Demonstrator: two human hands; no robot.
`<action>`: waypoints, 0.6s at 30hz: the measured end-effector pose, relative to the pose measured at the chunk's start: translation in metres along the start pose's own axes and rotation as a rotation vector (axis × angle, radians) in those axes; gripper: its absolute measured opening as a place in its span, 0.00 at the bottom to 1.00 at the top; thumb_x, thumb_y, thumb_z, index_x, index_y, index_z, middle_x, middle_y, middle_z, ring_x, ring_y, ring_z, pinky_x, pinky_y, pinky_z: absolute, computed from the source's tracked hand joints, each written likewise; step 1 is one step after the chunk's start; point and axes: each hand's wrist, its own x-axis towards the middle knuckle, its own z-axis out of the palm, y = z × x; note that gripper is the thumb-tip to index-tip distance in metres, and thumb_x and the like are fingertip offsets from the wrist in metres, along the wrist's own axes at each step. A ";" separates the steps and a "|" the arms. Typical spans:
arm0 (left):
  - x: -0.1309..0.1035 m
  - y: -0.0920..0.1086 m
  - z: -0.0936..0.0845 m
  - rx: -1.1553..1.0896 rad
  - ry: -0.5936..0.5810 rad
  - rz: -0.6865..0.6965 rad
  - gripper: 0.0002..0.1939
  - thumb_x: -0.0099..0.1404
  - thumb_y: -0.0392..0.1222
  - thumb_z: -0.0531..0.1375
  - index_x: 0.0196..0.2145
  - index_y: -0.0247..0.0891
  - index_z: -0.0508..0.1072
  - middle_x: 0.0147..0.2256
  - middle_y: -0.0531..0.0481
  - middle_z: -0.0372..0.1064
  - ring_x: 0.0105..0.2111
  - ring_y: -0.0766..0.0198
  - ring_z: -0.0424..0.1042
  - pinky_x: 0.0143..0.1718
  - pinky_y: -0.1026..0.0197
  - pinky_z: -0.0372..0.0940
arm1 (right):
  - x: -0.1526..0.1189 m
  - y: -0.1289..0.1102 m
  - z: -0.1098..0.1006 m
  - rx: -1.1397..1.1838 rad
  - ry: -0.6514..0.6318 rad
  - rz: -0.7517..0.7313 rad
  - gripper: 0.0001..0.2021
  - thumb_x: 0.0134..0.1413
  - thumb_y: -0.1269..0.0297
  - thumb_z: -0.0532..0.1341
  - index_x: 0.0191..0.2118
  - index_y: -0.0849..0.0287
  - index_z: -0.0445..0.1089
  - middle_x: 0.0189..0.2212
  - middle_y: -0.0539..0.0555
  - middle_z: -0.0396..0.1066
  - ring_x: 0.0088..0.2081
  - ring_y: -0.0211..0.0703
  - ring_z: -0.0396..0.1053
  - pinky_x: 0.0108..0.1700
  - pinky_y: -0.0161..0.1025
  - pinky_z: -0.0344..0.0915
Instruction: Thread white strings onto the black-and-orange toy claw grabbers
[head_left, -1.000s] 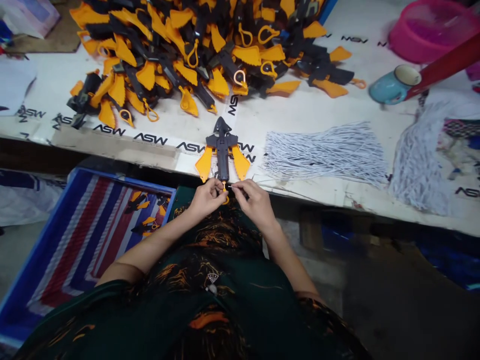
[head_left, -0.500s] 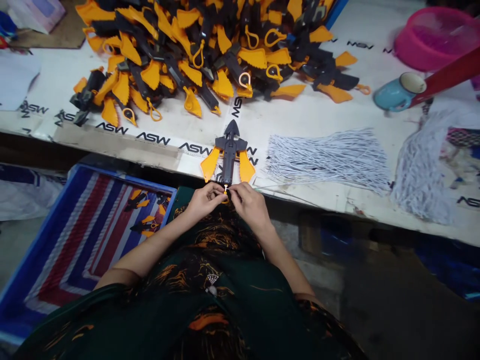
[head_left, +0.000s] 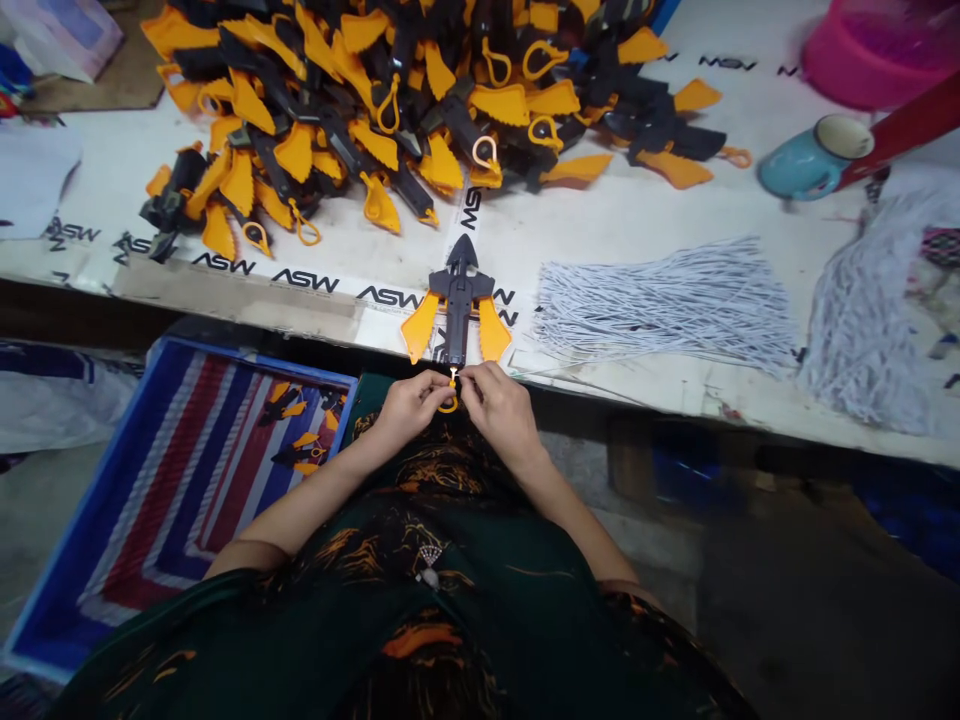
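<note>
A dark toy glider point(head_left: 459, 300) with orange wings lies on the table's front edge, nose pointing away from me. At its tail a short bit of white string point(head_left: 454, 373) shows above an orange pull ring point(head_left: 448, 405), which hangs past the edge. My left hand point(head_left: 409, 408) is closed in a pinch at the string, its thumb beside the ring. From the other side my right hand point(head_left: 501, 412) pinches at the same spot, fingers closed. The fingertips largely hide the string.
A large heap of similar toys point(head_left: 375, 110) covers the table's back. Cut white strings point(head_left: 667, 300) lie to the right, with another bundle point(head_left: 862, 330) beyond. A blue mug point(head_left: 806, 165) and a pink basin point(head_left: 862, 60) stand back right. A blue-rimmed crate point(head_left: 82, 560) with several toys sits lower left.
The view has shifted slightly. Both hands stay pinched at the toy's tail, and more of the orange ring shows below the fingertips.
</note>
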 end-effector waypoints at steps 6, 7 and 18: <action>0.004 0.004 0.005 0.046 -0.056 0.024 0.05 0.64 0.42 0.64 0.35 0.38 0.76 0.30 0.49 0.80 0.29 0.62 0.79 0.35 0.64 0.71 | -0.006 0.006 -0.004 0.104 0.051 0.053 0.09 0.67 0.66 0.55 0.40 0.56 0.72 0.35 0.54 0.74 0.33 0.41 0.72 0.38 0.36 0.66; 0.004 0.004 0.006 0.045 -0.056 0.022 0.05 0.64 0.41 0.64 0.35 0.38 0.76 0.30 0.50 0.80 0.29 0.62 0.79 0.35 0.64 0.71 | -0.007 0.006 -0.003 0.114 0.056 0.065 0.09 0.67 0.66 0.55 0.40 0.56 0.72 0.35 0.54 0.75 0.33 0.41 0.72 0.38 0.36 0.66; -0.001 0.002 -0.003 -0.017 -0.064 -0.015 0.11 0.63 0.48 0.64 0.35 0.37 0.77 0.29 0.49 0.80 0.27 0.63 0.78 0.29 0.66 0.70 | -0.007 0.001 0.011 0.159 0.043 0.072 0.09 0.67 0.65 0.55 0.41 0.57 0.72 0.36 0.55 0.75 0.36 0.43 0.73 0.41 0.36 0.67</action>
